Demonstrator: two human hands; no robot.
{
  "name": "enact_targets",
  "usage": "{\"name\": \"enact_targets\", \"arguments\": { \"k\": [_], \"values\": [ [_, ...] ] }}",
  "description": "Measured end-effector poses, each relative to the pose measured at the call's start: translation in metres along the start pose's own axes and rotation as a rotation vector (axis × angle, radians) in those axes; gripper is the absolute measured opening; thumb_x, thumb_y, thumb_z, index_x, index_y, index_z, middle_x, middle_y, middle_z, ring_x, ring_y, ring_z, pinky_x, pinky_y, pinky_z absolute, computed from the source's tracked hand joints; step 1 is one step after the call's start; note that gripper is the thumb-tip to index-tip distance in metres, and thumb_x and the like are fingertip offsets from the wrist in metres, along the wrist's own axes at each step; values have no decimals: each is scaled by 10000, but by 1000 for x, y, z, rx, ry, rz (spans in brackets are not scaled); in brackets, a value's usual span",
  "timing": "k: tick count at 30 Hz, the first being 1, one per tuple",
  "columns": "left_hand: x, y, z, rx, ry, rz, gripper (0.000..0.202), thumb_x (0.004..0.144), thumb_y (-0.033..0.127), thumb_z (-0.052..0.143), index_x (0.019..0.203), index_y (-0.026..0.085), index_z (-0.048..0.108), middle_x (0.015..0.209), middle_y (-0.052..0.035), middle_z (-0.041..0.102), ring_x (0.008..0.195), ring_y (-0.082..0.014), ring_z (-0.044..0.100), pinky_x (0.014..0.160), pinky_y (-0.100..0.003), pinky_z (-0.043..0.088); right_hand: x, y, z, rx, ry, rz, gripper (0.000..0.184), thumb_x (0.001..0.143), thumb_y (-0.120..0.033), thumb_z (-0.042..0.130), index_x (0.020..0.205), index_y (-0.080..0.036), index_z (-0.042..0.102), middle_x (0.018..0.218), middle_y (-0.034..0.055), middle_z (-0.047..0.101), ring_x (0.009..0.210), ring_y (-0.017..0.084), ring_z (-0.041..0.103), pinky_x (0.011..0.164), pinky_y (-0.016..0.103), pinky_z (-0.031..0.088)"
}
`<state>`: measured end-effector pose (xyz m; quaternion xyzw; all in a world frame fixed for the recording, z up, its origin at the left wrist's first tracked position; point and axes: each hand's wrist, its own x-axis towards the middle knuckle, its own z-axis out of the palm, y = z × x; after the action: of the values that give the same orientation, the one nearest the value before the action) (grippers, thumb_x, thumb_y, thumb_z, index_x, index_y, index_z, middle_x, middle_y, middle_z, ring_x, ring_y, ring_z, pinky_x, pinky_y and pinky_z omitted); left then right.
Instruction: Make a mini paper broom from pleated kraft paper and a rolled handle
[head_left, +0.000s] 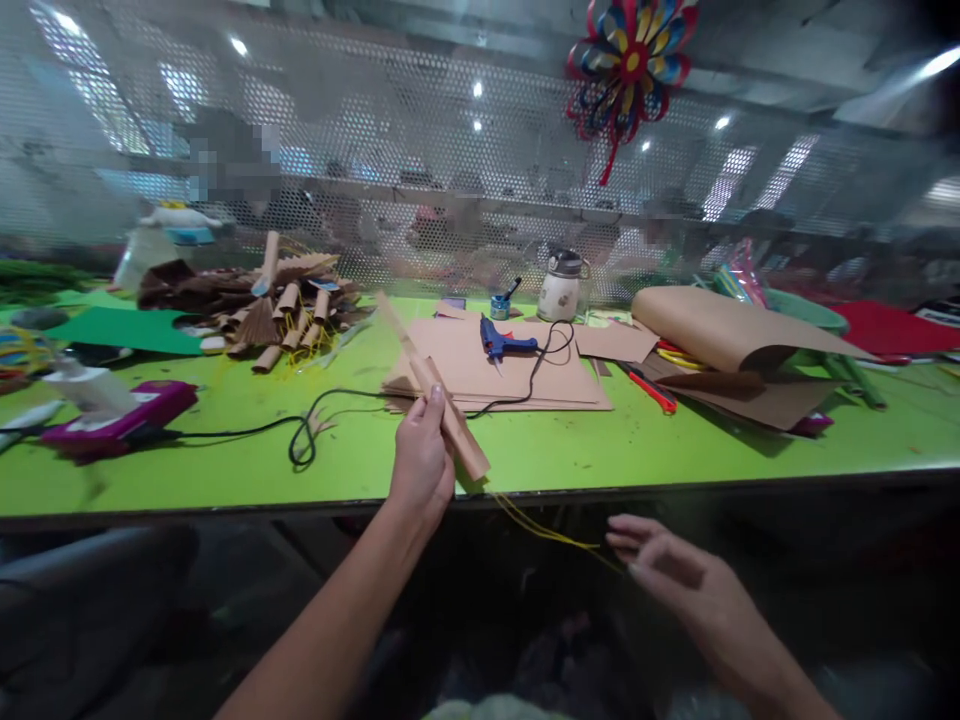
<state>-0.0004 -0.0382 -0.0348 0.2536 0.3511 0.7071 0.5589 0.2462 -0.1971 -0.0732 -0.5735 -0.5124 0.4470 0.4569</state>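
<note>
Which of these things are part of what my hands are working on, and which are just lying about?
In hand: folded brown paper strip, gripped by the left hand; yellow string, running from it to the right hand.
Lying about: blue glue gun, brown sheets, white jar, red cutter, pile of paper rolls.

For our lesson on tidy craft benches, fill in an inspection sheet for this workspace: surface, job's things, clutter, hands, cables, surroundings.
Surface: green table, crowded toward the back.
Job's things: folded paper strip, with yellow thread trailing from its near end.
Clutter: glue gun on brown sheets; paper rolls; jar.
Hands: left hand grips the strip; right hand open, fingertips at the thread.
Cables: black cable loops across the table.
Surroundings: mesh screen; pinwheel hanging above.
</note>
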Motion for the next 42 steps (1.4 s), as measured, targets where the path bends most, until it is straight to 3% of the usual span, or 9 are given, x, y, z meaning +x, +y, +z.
{"name": "enact_targets", "arguments": {
  "k": [5, 9, 16, 23, 29, 34, 37, 39, 42],
  "values": [
    [2, 1, -1, 4, -14, -33, 356, 638, 404, 782, 802, 148, 598, 632, 45, 543, 570, -87, 492, 572, -199, 415, 12, -23, -28, -286, 393, -150, 331, 658, -499, 740, 598, -200, 613, 944, 103, 710, 878, 257, 671, 768, 299, 555],
    [0, 1, -3, 71, -6, -75, 383, 632, 438, 782, 817, 149, 610, 616, 48, 539, 567, -90, 489, 547, -195, 413, 26, -45, -34, -375, 516, -288, 277, 636, -474, 741, 625, -213, 649, 709, 62, 692, 647, 209, 658, 603, 244, 554],
    [0, -3, -7, 103, -29, -82, 384, 643, 447, 782, 821, 151, 614, 629, 45, 524, 559, -82, 479, 513, -184, 409, 66, -54, -3, -298, 272, -384, 273, 758, -421, 676, 603, -206, 608, 624, 29, 619, 616, 184, 618, 529, 226, 513],
    [-4, -4, -9, 154, -71, -65, 334, 708, 447, 739, 812, 156, 611, 594, 50, 504, 540, -74, 457, 500, -170, 389, 79, -49, 31, -197, 128, -292, 306, 773, -467, 671, 691, -174, 709, 705, 56, 704, 656, 198, 660, 625, 272, 550],
    [-4, -2, -9, 135, -69, -82, 371, 641, 459, 777, 775, 150, 621, 589, 42, 521, 543, -91, 486, 492, -185, 399, 92, -53, 23, -199, 86, -300, 318, 791, -478, 651, 755, -170, 726, 628, 39, 688, 570, 177, 636, 576, 282, 548],
    [-5, 0, -9, 81, -73, -85, 345, 632, 429, 787, 762, 150, 631, 602, 40, 537, 544, -88, 496, 509, -187, 404, 109, -65, 19, -496, 119, -393, 402, 816, -446, 621, 518, -175, 616, 452, -15, 516, 450, 121, 484, 464, 242, 432],
    [-5, 1, -8, 65, -72, -88, 334, 643, 417, 784, 771, 144, 640, 612, 35, 551, 568, -88, 503, 534, -181, 408, 110, -77, 39, -501, -58, -501, 182, 819, -353, 636, 829, -187, 711, 796, 43, 683, 735, 174, 616, 708, 298, 515],
    [-5, 1, -7, 55, -82, -81, 318, 667, 401, 774, 785, 134, 647, 639, 23, 577, 607, -89, 519, 579, -176, 424, 108, -84, 62, -423, -182, -475, 338, 831, -317, 629, 1156, -223, 634, 1063, 73, 667, 914, 188, 621, 846, 350, 502],
    [-6, 3, -7, 14, -107, -102, 294, 694, 379, 763, 813, 136, 649, 686, 9, 617, 649, -97, 550, 642, -190, 453, 107, -86, 99, -212, -290, -292, 606, 806, -335, 672, 1350, -199, 442, 1019, 79, 658, 881, 179, 630, 796, 340, 519]
  ]
}}
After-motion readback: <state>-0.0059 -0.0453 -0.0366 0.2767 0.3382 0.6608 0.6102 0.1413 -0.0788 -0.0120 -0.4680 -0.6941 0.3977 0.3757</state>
